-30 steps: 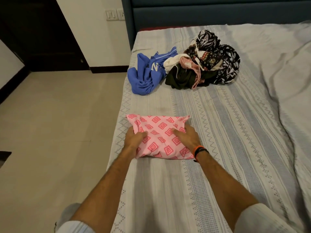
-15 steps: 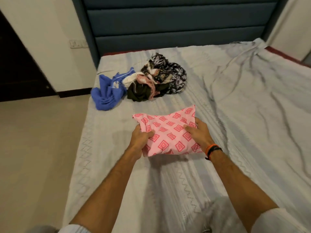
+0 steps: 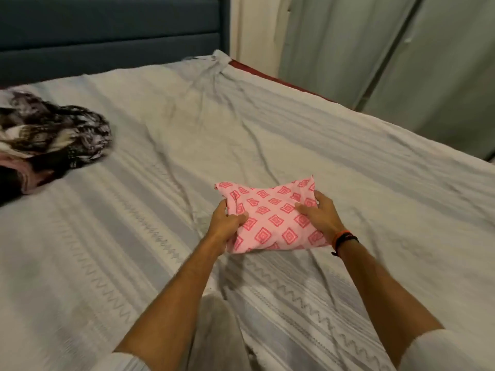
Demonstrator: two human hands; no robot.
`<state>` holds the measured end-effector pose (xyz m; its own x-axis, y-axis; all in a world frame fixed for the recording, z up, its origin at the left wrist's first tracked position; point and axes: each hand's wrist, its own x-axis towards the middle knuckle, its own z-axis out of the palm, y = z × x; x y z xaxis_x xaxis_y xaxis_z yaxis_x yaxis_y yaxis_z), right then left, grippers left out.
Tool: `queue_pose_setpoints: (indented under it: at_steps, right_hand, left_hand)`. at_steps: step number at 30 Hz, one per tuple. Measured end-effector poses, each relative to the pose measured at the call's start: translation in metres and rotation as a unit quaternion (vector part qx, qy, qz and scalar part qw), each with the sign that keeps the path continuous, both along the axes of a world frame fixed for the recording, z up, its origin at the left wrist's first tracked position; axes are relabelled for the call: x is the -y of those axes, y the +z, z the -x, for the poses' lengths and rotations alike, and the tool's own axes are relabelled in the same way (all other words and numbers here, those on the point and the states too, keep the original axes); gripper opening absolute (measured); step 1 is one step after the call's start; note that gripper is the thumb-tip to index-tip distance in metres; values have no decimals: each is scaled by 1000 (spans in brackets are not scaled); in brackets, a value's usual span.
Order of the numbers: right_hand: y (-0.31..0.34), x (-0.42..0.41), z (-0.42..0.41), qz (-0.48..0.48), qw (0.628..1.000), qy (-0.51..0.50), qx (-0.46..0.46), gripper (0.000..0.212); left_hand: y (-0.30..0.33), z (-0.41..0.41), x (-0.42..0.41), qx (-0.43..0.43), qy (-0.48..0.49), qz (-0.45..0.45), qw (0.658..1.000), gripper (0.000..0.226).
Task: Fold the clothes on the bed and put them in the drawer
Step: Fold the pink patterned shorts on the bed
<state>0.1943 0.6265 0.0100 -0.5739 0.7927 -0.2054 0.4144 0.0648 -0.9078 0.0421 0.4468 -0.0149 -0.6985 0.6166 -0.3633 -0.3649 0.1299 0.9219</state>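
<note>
A folded pink cloth with red diamond print (image 3: pixel 270 218) is held just above the bed (image 3: pixel 134 236). My left hand (image 3: pixel 227 220) grips its left edge, thumb on top. My right hand (image 3: pixel 320 212) grips its right edge, fingers curled round the side; an orange and black band sits on that wrist. A heap of unfolded clothes (image 3: pixel 45 140), dark with a pale leafy print, lies at the far left of the bed, partly cut off by the frame edge.
The grey striped bedsheet is wrinkled across the middle and right. A dark blue padded headboard (image 3: pixel 107 36) stands at the back left. Pale green cupboard doors (image 3: pixel 401 62) run along the far side of the bed.
Both hands have lifted the folded pink cloth off the sheet and carried it to the right. My view has swung right, so the clothes heap now sits at the left edge.
</note>
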Motion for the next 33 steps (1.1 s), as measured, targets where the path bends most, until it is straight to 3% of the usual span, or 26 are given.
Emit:
queue_pose_setpoints:
  at_steps: [3,4,5,7,8,9,10,12,14,16,23,28,30,33]
  right_hand:
    - [-9,-25,-43,-14,997,-61,39,38]
    - [-13,-29,-52,-40,992,-78,92,44]
    - [-18,-31,-60,-87,975,-89,186,54]
    - [-36,-29,-69,-207,912,-66,348,74]
    - [-44,-25,-70,-253,899,-37,355,76]
    - [-54,-20,-69,-280,902,-6,327,75]
    - [-63,-17,-68,-290,907,27,303,76]
    - [-81,-11,-66,-282,907,78,302,81]
    - [-99,-6,-68,-260,909,87,313,83]
    - [-110,-4,-69,-259,909,77,316,82]
    - [-116,-5,-68,-286,899,74,323,83]
    - [-96,-7,-55,-274,908,73,310,80]
    - [-78,-2,-37,-299,915,61,265,70]
    - [-52,20,11,-305,926,105,197,58]
  left_hand:
    - [-10,-24,-38,-34,-58,36,997,50]
    - [-14,-30,-45,-90,-68,82,990,52]
    - [-19,-37,-51,-173,-87,161,968,55]
    - [-26,-53,-58,-346,-131,318,873,66]
    - [-30,-60,-59,-394,-150,337,842,73]
    - [-31,-65,-61,-420,-172,319,832,77]
    - [-35,-68,-64,-441,-212,293,821,79]
    - [-45,-73,-69,-490,-314,280,763,78]
    - [-56,-71,-71,-494,-380,307,719,75]
    - [-66,-66,-71,-483,-408,326,703,75]
    - [-77,-62,-68,-493,-401,309,707,74]
    - [-57,-37,-58,-437,-402,244,767,71]
    - [-48,-19,-45,-428,-352,233,799,66]
    - [-31,15,-10,-433,-277,264,816,69]
